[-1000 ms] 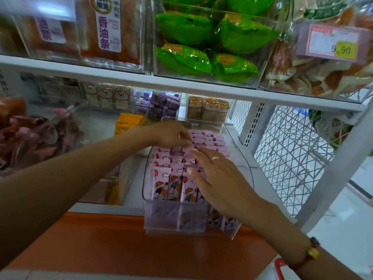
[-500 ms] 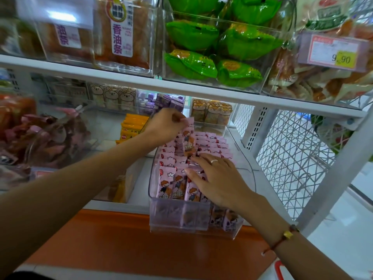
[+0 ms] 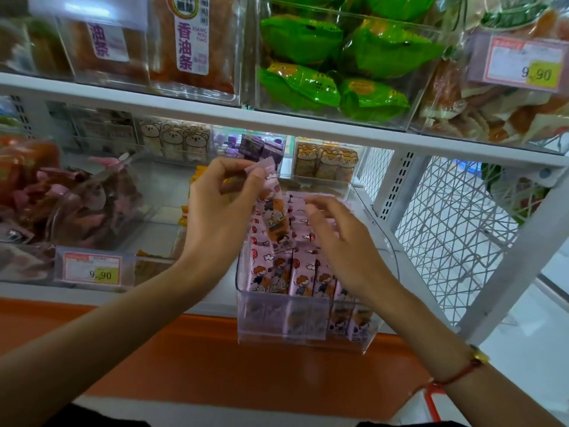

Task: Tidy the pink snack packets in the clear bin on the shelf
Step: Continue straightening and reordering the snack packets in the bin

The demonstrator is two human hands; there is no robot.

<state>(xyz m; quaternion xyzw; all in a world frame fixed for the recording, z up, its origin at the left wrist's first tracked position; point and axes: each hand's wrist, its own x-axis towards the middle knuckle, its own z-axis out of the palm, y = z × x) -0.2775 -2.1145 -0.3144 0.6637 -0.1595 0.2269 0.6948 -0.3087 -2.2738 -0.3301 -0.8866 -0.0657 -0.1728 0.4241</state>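
On the upper shelf, the white label on a pack of fried dough sticks reads 香油条, with XIANG YOU TIAO in small letters beside it. The pack to its left shows only 油条. The price tag at the upper right reads 9.90, and so does the price tag on the lower left bin. The print on my pink packets is too small to read.

Single head-worn wide-angle view, aimed forward and down from above and behind the left hand and right hand, shelf seen close beyond them, edges bowed.
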